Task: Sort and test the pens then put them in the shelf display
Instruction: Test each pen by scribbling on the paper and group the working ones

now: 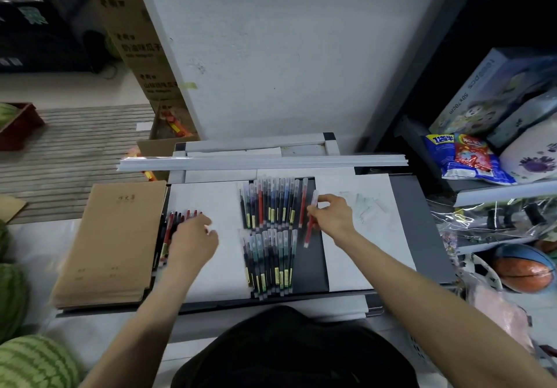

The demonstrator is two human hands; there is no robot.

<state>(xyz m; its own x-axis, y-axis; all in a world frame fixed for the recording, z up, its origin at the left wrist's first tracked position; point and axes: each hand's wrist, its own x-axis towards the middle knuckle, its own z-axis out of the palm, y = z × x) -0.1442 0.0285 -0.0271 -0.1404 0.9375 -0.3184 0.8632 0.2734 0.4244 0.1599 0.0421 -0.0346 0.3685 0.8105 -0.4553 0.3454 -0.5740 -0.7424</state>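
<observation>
Head view (fig. legend, my own hands).

(a) R hand: fingers pinch one red pen w/ a clear cap. The pen lies nearly upright in the frame, cap end away from me, just right of the upper row of pens and over the dark display panel.

(b) L hand: palm down over the loose pens, a red-and-black pile at the left edge of the left white sheet. The fingers are blurred, so I cannot tell whether they are grasping a pen or just resting on the pile.

(c) Sorted pens: upper row and lower row of pens lie side by side on the panel, caps away from me, yellow labels toward me. Colours are mixed: mostly dark, some blue, some red.

(d) Right white sheet: faint scribbles near its far end, just beyond my R hand.

(e) Surroundings: stack of brown notebooks left of the loose pens; long white rail across the far tabletop; watermelons at far left; basketball and snack bag at right.
</observation>
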